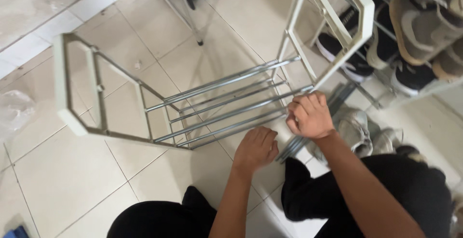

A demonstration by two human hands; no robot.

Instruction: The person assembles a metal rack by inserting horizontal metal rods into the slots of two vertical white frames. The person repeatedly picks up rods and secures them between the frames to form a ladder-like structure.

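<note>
While the right hand (310,116) closes in a fist around a bundle of metal rods (292,145) at centre right, the left hand (256,148) lies half curled, holding nothing, against the lowest bar of the rack (226,104) in the frame's middle. Keeping the rack's white side frame (72,91) steady would help each rod seat straight. Shoes (415,35) fill the upper right.

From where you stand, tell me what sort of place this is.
Probably a home entryway or shoe-storage corner: pale floor tiles, a loaded shoe rack on the right, and a half-built metal shoe rack under the right hand.
</note>
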